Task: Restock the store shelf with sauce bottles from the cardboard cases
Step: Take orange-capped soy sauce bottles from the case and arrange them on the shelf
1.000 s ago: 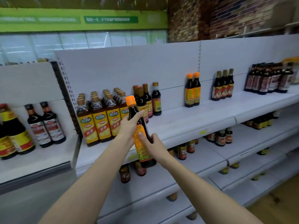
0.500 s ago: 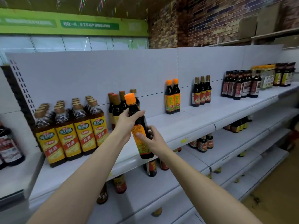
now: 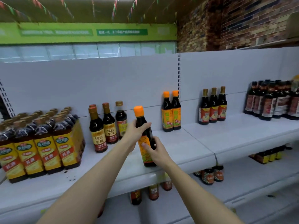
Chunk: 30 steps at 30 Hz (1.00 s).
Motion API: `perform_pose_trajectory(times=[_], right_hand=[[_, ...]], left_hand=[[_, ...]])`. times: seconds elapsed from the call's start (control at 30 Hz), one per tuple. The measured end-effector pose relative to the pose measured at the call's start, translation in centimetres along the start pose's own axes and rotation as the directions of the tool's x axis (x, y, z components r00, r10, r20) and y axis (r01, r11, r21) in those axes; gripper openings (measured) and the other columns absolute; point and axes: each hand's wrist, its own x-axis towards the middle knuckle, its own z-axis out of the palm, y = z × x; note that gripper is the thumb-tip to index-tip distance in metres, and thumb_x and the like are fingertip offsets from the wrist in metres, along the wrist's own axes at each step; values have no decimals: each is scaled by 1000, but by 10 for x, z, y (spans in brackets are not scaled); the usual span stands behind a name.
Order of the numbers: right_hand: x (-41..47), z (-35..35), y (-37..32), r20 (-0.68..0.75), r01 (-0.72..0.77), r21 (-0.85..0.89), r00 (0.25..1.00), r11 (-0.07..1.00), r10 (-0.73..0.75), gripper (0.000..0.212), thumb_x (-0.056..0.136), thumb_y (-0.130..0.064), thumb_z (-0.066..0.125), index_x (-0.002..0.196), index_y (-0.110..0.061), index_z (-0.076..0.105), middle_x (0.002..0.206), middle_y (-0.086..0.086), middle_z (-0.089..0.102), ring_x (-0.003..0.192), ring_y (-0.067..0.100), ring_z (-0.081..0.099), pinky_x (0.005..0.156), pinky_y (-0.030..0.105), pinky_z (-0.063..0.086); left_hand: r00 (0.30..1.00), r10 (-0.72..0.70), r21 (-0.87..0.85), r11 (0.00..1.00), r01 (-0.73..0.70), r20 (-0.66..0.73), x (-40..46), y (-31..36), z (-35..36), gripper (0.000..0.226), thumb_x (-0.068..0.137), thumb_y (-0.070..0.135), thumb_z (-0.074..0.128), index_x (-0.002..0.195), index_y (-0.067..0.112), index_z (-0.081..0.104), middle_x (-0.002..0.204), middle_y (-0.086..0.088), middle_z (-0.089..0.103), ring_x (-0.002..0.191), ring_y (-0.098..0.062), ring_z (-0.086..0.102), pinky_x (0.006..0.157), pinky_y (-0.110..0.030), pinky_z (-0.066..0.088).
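Observation:
Both my hands hold a dark sauce bottle (image 3: 142, 118) with an orange cap and an orange label, upright just above the front of the white top shelf (image 3: 194, 143). My left hand (image 3: 134, 132) wraps its shoulder from the left. My right hand (image 3: 153, 148) grips the label lower down from the right. Two matching orange-capped bottles (image 3: 171, 113) stand at the back of the shelf, to the right of the held bottle. No cardboard case is in view.
A block of yellow-labelled bottles (image 3: 40, 146) fills the shelf's left end. Three brown-capped bottles (image 3: 105, 126) stand behind my left hand. Three bottles with red labels (image 3: 212, 107) and a dark cluster (image 3: 273, 102) stand further right. Lower shelves (image 3: 242, 183) hold small bottles.
The held bottle has moved right along the top shelf and lower toward its surface. My view has shifted right, so the yellow-labelled bottles now sit at the left edge.

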Motion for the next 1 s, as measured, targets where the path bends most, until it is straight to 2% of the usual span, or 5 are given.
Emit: perform_pose_trajectory(times=[0.33,0.6,0.77,0.93,1.0], right_hand=[[35,-99,39,47,-38,103,998,994,34,35,98,-48,63,121,-25,51,113,-5,68,101,8,68,82,27,53],[22,-147,37,102,-98,37,990,994,94,50,97,-58,58,132,-25,42,124,-5,64,113,13,63,101,43,51],[20,-180,40,141,-100,28,985,995,95,51,98,-55,58,133,-23,41,126,-5,63,115,11,62,98,37,51],[51,-219,66,195,-68,58,979,996,56,53,89,-66,61,127,-31,49,122,-8,67,113,10,66,101,43,52],[65,-235,76,174,-51,89,984,995,35,49,94,-59,60,130,-29,47,124,-6,65,114,12,65,101,42,52]], left_hand=[[1000,16,86,996,-15,-18,44,-5,114,20,94,30,70,108,25,56,107,0,68,100,-13,66,76,-25,51],[998,50,45,998,-51,25,41,-3,156,32,93,31,71,122,26,59,111,8,72,104,-8,68,84,-26,54],[1000,15,39,999,-14,-11,39,-1,188,36,94,32,71,121,21,51,109,4,67,102,-9,67,82,-27,53],[999,5,17,1000,-4,-51,59,-12,223,47,91,57,64,125,28,49,121,6,65,114,-13,63,98,-38,53],[998,-30,-2,1000,30,-48,67,-19,242,57,87,70,59,131,35,50,129,9,63,122,-12,60,105,-41,48]])
